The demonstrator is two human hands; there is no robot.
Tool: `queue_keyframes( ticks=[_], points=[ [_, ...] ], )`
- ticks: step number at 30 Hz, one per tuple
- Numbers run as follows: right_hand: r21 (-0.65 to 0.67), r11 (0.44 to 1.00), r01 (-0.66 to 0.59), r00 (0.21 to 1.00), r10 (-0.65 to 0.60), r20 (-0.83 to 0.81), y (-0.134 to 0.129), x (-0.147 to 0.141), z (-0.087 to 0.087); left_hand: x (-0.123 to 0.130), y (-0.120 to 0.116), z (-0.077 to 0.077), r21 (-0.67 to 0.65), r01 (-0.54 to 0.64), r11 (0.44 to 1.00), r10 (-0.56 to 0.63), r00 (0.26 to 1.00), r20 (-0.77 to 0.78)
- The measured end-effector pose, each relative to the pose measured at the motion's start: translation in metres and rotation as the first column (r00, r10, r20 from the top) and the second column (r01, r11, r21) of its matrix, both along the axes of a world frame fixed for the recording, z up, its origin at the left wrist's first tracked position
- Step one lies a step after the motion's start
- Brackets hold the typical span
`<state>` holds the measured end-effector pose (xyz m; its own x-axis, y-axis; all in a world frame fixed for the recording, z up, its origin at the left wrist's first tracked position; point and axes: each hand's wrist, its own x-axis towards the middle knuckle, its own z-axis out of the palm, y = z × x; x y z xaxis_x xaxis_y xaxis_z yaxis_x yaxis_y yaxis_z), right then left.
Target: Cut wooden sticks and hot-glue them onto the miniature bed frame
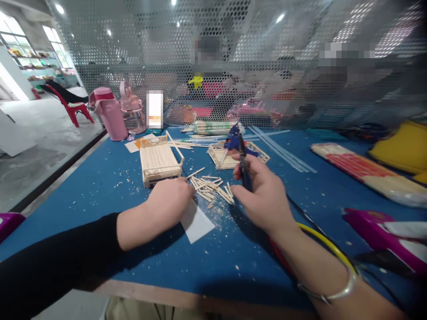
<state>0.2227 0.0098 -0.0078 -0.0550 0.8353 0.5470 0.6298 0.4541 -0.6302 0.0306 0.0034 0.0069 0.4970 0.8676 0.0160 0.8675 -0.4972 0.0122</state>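
Observation:
My left hand (171, 199) is closed above the blue table, its fingertips mostly hidden behind the knuckles. A thin wooden stick (196, 173) juts out from its fingers toward the right. In my right hand (263, 193) is a pair of dark-handled pliers (244, 166), jaws pointing up and away. Between the hands lies a loose heap of short cut sticks (213, 187). A white paper (197, 224) lies partly under my left hand. Just beyond that hand stands a box-like stick model (159, 155). A blue glue gun (233, 138) rests by a second stick frame (218, 161).
At the back left stand a pink thermos (111, 116) and a clear pink bottle (131, 111). Translucent glue sticks (283, 151) and a pack of sticks (363, 171) lie right. A purple tool (387, 235) and a yellow cable (328, 244) are near my right arm. A perforated screen (176, 53) closes the back.

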Motion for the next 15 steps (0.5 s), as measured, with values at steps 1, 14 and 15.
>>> queue_keyframes(
  ticks=[1, 14, 15],
  points=[
    [-0.012, 1.0, 0.004, 1.0, -0.005, -0.029, 0.001, 0.0, -0.001, 0.007, 0.003, 0.0, 0.007, -0.01, 1.0, 0.01, 1.0, -0.024],
    [-0.035, 0.999, -0.02, 0.994, 0.016, -0.105, -0.002, -0.002, 0.0, 0.037, 0.023, -0.002, -0.005, 0.052, 0.999, -0.053, 0.995, -0.083],
    [-0.024, 1.0, -0.014, 0.995, 0.011, -0.099, -0.002, -0.002, 0.0, 0.037, 0.023, -0.003, -0.005, 0.063, 0.998, -0.063, 0.995, -0.083]
  ],
)
